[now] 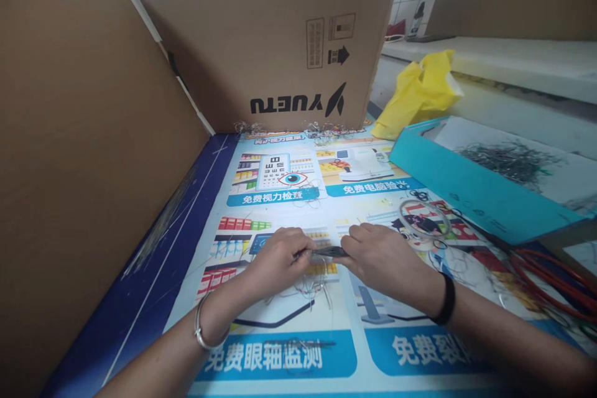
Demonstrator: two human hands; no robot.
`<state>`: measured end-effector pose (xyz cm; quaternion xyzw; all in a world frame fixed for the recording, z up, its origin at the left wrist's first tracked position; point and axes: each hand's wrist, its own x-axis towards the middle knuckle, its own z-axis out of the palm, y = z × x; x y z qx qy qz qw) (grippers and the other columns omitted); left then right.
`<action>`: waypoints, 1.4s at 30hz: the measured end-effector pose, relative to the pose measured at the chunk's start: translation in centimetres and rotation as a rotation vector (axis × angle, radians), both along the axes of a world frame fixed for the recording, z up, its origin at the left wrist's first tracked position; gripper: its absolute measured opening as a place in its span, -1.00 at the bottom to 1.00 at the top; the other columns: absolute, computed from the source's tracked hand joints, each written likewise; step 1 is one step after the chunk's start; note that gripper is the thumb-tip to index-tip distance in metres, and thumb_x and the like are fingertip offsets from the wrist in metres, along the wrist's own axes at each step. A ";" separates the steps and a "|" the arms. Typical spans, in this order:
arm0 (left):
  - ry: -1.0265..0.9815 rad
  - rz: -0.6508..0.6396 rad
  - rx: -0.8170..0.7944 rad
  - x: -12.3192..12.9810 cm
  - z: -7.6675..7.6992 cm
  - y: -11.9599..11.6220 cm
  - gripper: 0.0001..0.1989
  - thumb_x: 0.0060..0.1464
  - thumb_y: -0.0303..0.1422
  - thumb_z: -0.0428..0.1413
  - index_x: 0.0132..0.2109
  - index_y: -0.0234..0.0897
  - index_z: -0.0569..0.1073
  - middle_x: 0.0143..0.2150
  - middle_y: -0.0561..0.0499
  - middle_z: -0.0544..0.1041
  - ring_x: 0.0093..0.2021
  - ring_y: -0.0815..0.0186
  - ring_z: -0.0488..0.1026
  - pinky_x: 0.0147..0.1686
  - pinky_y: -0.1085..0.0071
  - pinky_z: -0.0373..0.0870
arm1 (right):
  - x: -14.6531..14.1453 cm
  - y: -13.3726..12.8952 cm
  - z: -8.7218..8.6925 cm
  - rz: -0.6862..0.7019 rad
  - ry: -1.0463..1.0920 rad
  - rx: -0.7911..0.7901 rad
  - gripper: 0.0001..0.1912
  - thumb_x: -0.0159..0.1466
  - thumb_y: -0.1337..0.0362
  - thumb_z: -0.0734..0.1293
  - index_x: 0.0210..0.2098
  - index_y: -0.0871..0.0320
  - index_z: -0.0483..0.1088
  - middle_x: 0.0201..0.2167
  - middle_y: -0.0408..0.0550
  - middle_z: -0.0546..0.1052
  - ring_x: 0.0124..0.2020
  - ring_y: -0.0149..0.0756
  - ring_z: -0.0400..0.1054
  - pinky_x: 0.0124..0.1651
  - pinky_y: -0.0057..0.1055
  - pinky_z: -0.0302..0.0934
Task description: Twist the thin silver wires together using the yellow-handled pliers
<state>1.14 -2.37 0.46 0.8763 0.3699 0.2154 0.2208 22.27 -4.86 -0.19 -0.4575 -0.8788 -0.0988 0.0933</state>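
Over the middle of the printed sheet, my left hand (286, 259) and my right hand (373, 261) hold the two ends of a thin dark bundle (329, 252), which looks like short wires. Fingers of both hands are closed around it and hide its ends. Just below the bundle, a loose tangle of thin wires (317, 289) lies between my wrists. Another small dark bundle (301, 344) rests on the sheet nearer to me.
Cardboard panels (280, 31) stand at the left and back. At the right are a blue box (480, 186) with dark wires in it, a yellow bag (415, 96), a clear ring (424, 219) and red cord (550, 280). Wire scraps lie along the back panel.
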 end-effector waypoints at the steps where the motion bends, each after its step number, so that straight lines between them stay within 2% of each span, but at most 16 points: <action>1: 0.008 -0.022 -0.013 -0.1 0.2 0.1 -0.82 0.04 -0.54 -0.03 -0.34 -0.30 0.45 -0.42 0.02 0.46 -0.35 0.34 0.35 -0.29 0.40 0.26 | 0.1 0.2 0.0 0.016 0.004 0.007 -0.75 0.21 0.10 0.25 -0.46 0.16 0.32 -0.49 -0.07 0.39 -0.43 -0.31 0.22 -0.40 -0.40 -0.11; 6: 0.043 -0.139 -0.071 -0.5 1.0 0.5 -0.81 0.07 -0.51 -0.06 -0.29 -0.29 0.44 -0.36 0.00 0.47 -0.32 0.33 0.36 -0.27 0.40 0.28 | 0.5 0.9 -0.2 0.115 0.008 0.033 -0.75 0.21 0.10 0.25 -0.45 0.15 0.31 -0.47 -0.07 0.38 -0.40 -0.30 0.19 -0.37 -0.40 -0.07; 11: 0.071 -0.248 -0.066 -0.7 1.1 0.7 -0.80 0.13 -0.50 -0.11 -0.25 -0.28 0.41 -0.33 -0.02 0.47 -0.27 0.31 0.35 -0.22 0.37 0.27 | 0.7 1.2 -0.2 0.173 -0.006 0.026 -0.75 0.22 0.11 0.24 -0.46 0.16 0.32 -0.47 -0.07 0.37 -0.40 -0.29 0.18 -0.36 -0.38 -0.06; 20: 0.108 -0.313 -0.052 -0.9 1.2 0.6 -0.81 0.14 -0.52 -0.11 -0.27 -0.28 0.39 -0.35 -0.01 0.44 -0.29 0.32 0.33 -0.22 0.38 0.24 | 0.8 1.3 0.0 0.226 -0.040 -0.022 -0.79 0.19 0.14 0.26 -0.44 0.16 0.31 -0.46 -0.07 0.37 -0.40 -0.30 0.21 -0.36 -0.38 -0.04; 33: 0.095 -0.303 -0.028 -0.9 1.0 0.5 -0.81 0.13 -0.51 -0.10 -0.25 -0.28 0.40 -0.33 -0.02 0.45 -0.27 0.30 0.34 -0.21 0.37 0.24 | 0.8 0.8 -0.2 0.209 -0.022 -0.046 -0.80 0.22 0.17 0.24 -0.44 0.17 0.31 -0.49 -0.09 0.39 -0.46 -0.36 0.22 -0.43 -0.42 -0.08; 42: 0.075 -0.173 -0.039 -0.7 0.6 0.5 -0.81 0.10 -0.50 -0.08 -0.25 -0.29 0.43 -0.33 -0.03 0.49 -0.28 0.30 0.38 -0.24 0.37 0.29 | 0.9 1.3 -1.2 0.166 0.026 -0.038 -0.73 0.25 0.11 0.21 -0.43 0.18 0.32 -0.45 -0.06 0.40 -0.39 -0.32 0.22 -0.36 -0.41 -0.03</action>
